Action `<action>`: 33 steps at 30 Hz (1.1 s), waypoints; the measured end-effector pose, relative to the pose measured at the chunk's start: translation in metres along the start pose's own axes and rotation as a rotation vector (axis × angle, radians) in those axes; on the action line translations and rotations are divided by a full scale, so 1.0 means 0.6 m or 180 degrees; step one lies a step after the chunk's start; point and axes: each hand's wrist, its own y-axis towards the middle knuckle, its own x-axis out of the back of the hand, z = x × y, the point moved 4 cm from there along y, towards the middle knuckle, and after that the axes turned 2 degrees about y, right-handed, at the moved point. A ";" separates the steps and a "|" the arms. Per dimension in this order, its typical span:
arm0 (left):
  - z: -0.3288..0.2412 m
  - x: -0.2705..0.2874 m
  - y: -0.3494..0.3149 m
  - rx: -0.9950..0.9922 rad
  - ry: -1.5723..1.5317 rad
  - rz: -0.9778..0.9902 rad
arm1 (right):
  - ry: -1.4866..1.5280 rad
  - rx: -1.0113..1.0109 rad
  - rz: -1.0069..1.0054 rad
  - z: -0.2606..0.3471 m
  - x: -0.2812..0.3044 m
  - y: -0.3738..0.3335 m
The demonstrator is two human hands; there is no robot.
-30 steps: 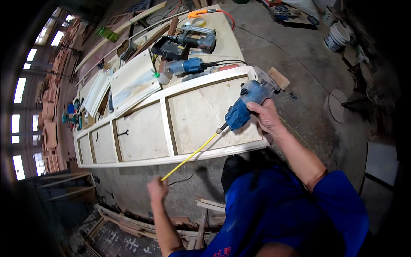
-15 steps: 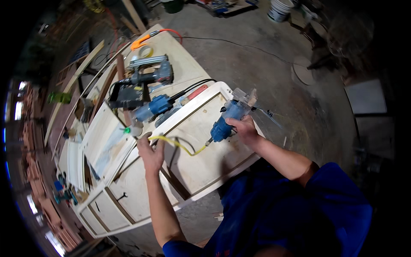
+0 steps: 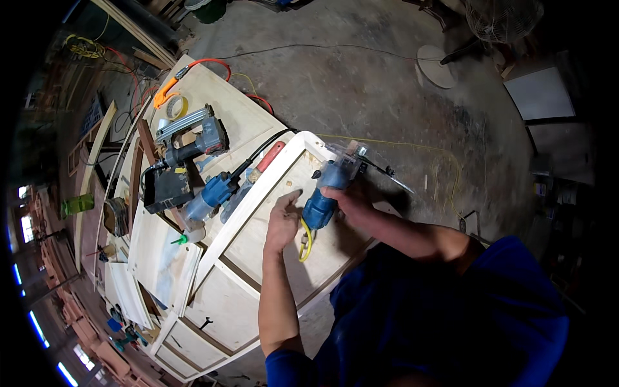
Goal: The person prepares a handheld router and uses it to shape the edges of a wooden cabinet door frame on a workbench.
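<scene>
My right hand (image 3: pixel 351 208) is wrapped round the blue body of a trim router (image 3: pixel 318 211), whose clear base points up and away from me. The router is over the right end of a pale wooden frame panel (image 3: pixel 216 250). From its near end a short yellow cord (image 3: pixel 305 248) loops down. My left hand (image 3: pixel 282 222) is just left of the router, thumb and index finger stretched out and apart, with nothing visible between them. Its other fingers are partly hidden.
On the bench beyond the panel lie a second blue router (image 3: pixel 207 197), a nail gun (image 3: pixel 201 143), a red-handled tool (image 3: pixel 271 156), a tape roll (image 3: pixel 176 108) and an orange air blow gun (image 3: pixel 169 90). A green-capped bottle (image 3: pixel 192 235) stands nearby. A fan (image 3: pixel 500 22) is at the far right.
My left hand has moved right, from the panel's far edge and the stretched yellow cord to beside the router. The cord now hangs in a loop. The router stays in my right hand.
</scene>
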 end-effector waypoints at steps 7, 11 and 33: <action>-0.124 -0.095 0.003 -0.0034 0.0089 0.0003 | -0.0118 -0.0087 0.0207 -0.002 0.006 -0.004; -0.085 -0.099 0.028 -0.0688 0.0694 -0.0266 | -0.0204 -0.0133 0.0004 0.029 0.018 -0.033; -0.112 -0.141 0.012 -0.0853 0.0891 -0.0449 | -0.3513 0.0506 0.0182 0.204 0.280 -0.029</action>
